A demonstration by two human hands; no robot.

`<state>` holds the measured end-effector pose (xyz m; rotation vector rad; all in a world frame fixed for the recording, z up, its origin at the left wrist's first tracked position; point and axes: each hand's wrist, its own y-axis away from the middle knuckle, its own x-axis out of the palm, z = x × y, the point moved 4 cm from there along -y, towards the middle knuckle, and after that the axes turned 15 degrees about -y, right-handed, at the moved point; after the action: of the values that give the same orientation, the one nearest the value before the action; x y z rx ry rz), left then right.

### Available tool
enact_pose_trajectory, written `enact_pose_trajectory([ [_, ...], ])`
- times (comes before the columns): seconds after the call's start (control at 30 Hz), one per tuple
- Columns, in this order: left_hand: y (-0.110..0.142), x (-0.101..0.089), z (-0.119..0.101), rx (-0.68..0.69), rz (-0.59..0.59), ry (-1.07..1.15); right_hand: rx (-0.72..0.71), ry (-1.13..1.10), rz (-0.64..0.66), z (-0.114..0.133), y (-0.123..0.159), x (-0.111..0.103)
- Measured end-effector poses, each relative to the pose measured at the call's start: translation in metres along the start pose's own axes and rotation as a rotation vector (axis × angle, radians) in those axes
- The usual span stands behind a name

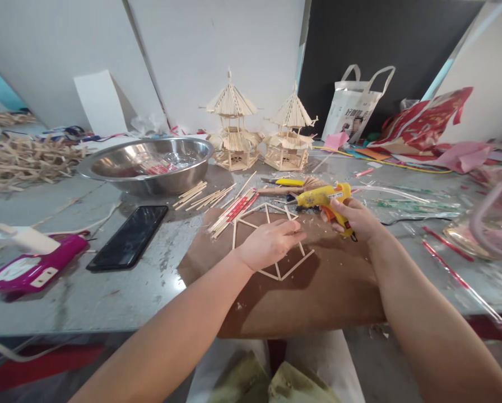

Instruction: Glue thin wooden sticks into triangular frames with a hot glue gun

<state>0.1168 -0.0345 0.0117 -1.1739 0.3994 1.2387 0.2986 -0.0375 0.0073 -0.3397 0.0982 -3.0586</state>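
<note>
My right hand [356,217] grips a yellow hot glue gun [323,196] by its handle, its nozzle pointing left over the frame. A flat polygon frame of thin wooden sticks [279,271] with spokes lies on a brown board [318,296]. Above this frame, my left hand [272,240] has its fingers pinched together on a wooden stick [288,212] at the right side. The hand covers the middle of the frame, and its fingertips partly hide the stick. Loose sticks, some in red wrapping [236,208], lie at the board's upper left edge.
Two stick pagodas [233,126] stand at the back. A steel basin [150,162], a black phone [128,238] and a purple power strip [36,268] are to the left. A yellow utility knife [288,182] lies behind the board. Plastic wrappers and a clear container [494,224] lie right.
</note>
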Motion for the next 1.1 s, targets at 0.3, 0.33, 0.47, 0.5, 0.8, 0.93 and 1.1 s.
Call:
enact_pose_trajectory([
  [0.3,0.0,0.001,0.0,0.002,0.02,-0.011,-0.003,0.017,-0.012,0.002,0.001,0.001],
  [0.33,0.0,0.001,0.0,0.001,0.017,-0.014,-0.009,0.015,-0.01,0.002,0.001,0.001],
  [0.47,0.0,0.0,-0.001,0.014,0.024,-0.01,-0.005,0.024,-0.009,0.002,0.001,0.002],
  [0.5,0.0,0.0,-0.001,0.015,0.027,-0.007,-0.002,0.028,-0.015,0.002,0.001,0.002],
  [0.8,0.001,0.001,-0.001,0.009,0.01,-0.035,-0.006,0.022,-0.026,0.0,0.001,-0.003],
  [0.93,0.001,-0.001,0.002,-0.031,-0.04,-0.043,0.002,0.029,-0.023,0.0,0.001,-0.001],
  [1.1,0.002,0.0,0.007,-0.118,-0.08,-0.056,-0.118,-0.008,-0.219,0.005,-0.003,-0.017],
])
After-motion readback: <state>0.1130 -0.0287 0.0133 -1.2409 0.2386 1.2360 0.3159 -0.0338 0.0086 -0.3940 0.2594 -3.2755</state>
